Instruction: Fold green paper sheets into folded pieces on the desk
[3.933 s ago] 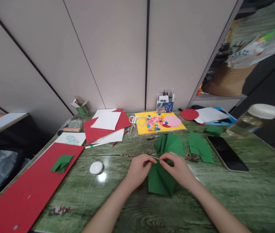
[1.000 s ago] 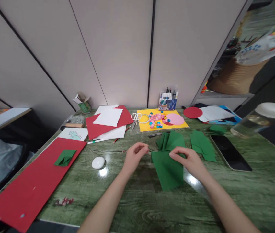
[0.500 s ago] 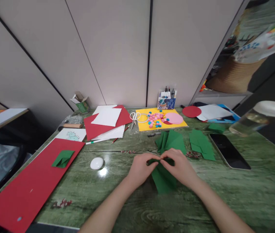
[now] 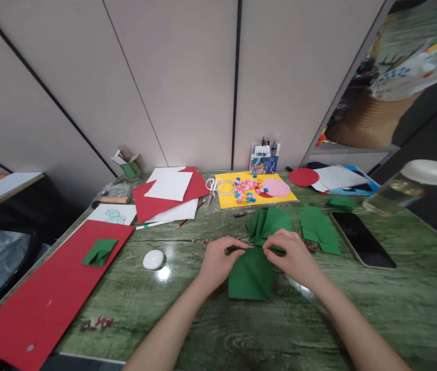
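Observation:
A green sheet of paper [image 4: 249, 278] with creases hangs between my two hands, low over the table. My left hand [image 4: 222, 260] pinches its upper left edge between thumb and fingers. At the upper right edge, my right hand [image 4: 290, 255] grips it the same way. Just beyond my hands lies folded green paper [image 4: 270, 224], fanned in pleats. Right of that are more green paper pieces [image 4: 319, 229], overlapping one another. A small folded green paper [image 4: 100, 252] rests on the long red sheet [image 4: 56, 288] at the left.
A black-screened phone [image 4: 363, 239] and a lidded bottle [image 4: 399, 188] stand at the right. Scissors [image 4: 212, 191] lie beside a yellow sheet [image 4: 226, 201] bearing pink and blue bits. A white oval object [image 4: 153, 259] sits left of my hands. Red and white sheets [image 4: 156, 203] are stacked at the back.
My hands have moved apart from each other along the green paper's upper edge. The sheet now spreads wider and flatter between them.

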Demonstrator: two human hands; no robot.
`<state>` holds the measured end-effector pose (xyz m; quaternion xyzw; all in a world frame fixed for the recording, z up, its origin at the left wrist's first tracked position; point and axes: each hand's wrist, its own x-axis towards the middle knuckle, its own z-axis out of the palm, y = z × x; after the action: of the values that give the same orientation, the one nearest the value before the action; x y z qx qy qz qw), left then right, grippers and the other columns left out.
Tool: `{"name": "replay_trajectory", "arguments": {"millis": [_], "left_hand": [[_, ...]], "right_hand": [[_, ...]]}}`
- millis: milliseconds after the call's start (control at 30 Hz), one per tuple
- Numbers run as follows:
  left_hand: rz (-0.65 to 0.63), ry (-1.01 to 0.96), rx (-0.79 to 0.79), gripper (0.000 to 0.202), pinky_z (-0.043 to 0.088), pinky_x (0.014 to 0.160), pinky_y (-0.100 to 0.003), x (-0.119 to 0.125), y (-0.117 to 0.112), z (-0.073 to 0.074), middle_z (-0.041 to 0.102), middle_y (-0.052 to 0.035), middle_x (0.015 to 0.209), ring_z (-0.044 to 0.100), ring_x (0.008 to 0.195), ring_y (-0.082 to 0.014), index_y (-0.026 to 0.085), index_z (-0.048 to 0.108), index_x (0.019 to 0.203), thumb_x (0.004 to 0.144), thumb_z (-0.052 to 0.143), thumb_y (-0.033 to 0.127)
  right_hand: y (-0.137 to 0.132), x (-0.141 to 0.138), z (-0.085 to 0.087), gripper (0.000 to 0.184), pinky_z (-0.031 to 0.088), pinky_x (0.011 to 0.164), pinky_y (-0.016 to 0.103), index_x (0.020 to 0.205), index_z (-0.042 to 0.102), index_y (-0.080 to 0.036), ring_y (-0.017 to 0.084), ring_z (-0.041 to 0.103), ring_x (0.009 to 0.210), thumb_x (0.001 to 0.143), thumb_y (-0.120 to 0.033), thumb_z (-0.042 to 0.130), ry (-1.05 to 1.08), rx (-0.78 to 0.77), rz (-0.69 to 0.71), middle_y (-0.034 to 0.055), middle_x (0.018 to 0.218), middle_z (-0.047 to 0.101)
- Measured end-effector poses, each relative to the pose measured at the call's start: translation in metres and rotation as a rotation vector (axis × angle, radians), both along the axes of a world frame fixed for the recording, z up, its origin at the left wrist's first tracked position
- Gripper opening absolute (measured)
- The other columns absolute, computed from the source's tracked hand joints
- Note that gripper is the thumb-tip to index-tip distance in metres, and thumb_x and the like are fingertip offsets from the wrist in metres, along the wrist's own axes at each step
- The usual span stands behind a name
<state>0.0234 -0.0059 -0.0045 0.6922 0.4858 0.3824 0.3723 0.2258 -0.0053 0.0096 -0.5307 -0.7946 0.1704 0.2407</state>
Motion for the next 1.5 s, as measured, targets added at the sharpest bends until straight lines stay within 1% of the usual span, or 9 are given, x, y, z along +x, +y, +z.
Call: {"name": "replay_trajectory", "arguments": {"millis": [133,267,367,467,567,733,933,1100,1500], "left_hand": [[0.011,0.001,-0.025,0.015,0.043,0.079,-0.025,-0.003,0.002,0.001,0.072,0.0011,0.087,0.063,0.085,-0.0157,0.023,0.07,0.082,0.073,0.061,0.015],[0.043,-0.002,-0.045,0.014,0.042,0.077,-0.026,-0.004,0.003,0.001,0.071,0.0006,0.089,0.062,0.086,-0.0167,0.022,0.07,0.083,0.074,0.06,0.018],[0.056,-0.001,-0.054,0.015,0.041,0.074,-0.025,-0.004,0.002,0.001,0.071,0.0013,0.089,0.061,0.085,-0.0163,0.023,0.069,0.085,0.074,0.06,0.019],[0.018,0.001,-0.063,0.016,0.04,0.072,-0.024,-0.001,0.0,0.002,0.07,0.0021,0.089,0.061,0.084,-0.0153,0.023,0.068,0.085,0.073,0.06,0.017],[0.003,-0.014,-0.074,0.017,0.04,0.073,-0.024,0.0,-0.001,0.002,0.069,0.0017,0.09,0.06,0.084,-0.0151,0.022,0.067,0.087,0.073,0.06,0.016],[-0.011,-0.028,-0.083,0.018,0.042,0.073,-0.024,0.002,-0.002,0.0,0.068,-0.0003,0.088,0.059,0.083,-0.0154,0.02,0.066,0.087,0.07,0.061,0.017],[-0.083,-0.033,-0.095,0.011,0.044,0.067,-0.023,0.008,-0.006,-0.003,0.068,-0.0021,0.072,0.059,0.069,-0.0139,0.016,0.067,0.072,0.072,0.056,0.017],[-0.062,-0.018,-0.07,0.011,0.044,0.064,-0.022,0.009,-0.008,0.0,0.066,-0.0005,0.067,0.058,0.065,-0.013,0.015,0.065,0.067,0.067,0.054,0.011],[0.029,0.006,-0.037,0.008,0.045,0.064,-0.022,-0.007,0.003,0.008,0.066,-0.0008,0.064,0.058,0.063,-0.0127,0.014,0.064,0.065,0.066,0.057,0.014]], "right_hand": [[0.004,0.01,-0.002,0.011,0.032,0.075,0.033,0.065,0.06,-0.022,0.018,0.055,0.078,0.074,-0.02,0.055,-0.094,0.015,-0.013,-0.0011,0.068,0.063],[0.006,0.017,-0.005,0.012,0.032,0.074,0.036,0.062,0.059,-0.021,0.021,0.054,0.076,0.073,-0.019,0.054,-0.214,0.078,-0.157,0.0003,0.063,0.061],[0.005,0.015,-0.003,0.012,0.035,0.073,0.034,0.067,0.06,-0.021,0.021,0.055,0.077,0.077,-0.022,0.052,-0.075,0.07,-0.221,0.0013,0.069,0.063],[0.001,0.005,0.0,0.015,0.039,0.073,0.031,0.08,0.062,-0.023,0.019,0.056,0.081,0.083,-0.03,0.05,0.126,-0.013,-0.131,0.0014,0.079,0.064],[-0.003,-0.005,0.0,0.012,0.04,0.074,0.03,0.083,0.063,-0.024,0.018,0.057,0.081,0.081,-0.032,0.054,0.189,-0.105,-0.045,0.0002,0.081,0.065],[-0.007,-0.011,-0.002,0.011,0.038,0.073,0.031,0.074,0.063,-0.023,0.017,0.056,0.077,0.081,-0.026,0.056,0.144,-0.081,-0.01,-0.0002,0.075,0.064],[-0.012,-0.016,-0.002,0.007,0.036,0.075,0.033,0.076,0.064,-0.023,0.017,0.055,0.076,0.079,-0.022,0.059,0.035,0.001,0.133,0.0005,0.073,0.064],[-0.012,-0.017,0.0,0.009,0.036,0.074,0.033,0.075,0.062,-0.022,0.017,0.054,0.077,0.081,-0.024,0.056,0.055,-0.02,0.135,0.0006,0.073,0.064],[-0.004,0.004,0.01,0.016,0.04,0.074,0.032,0.073,0.061,-0.022,0.019,0.057,0.079,0.083,-0.031,0.052,0.133,-0.08,0.037,0.0014,0.077,0.064]]}}
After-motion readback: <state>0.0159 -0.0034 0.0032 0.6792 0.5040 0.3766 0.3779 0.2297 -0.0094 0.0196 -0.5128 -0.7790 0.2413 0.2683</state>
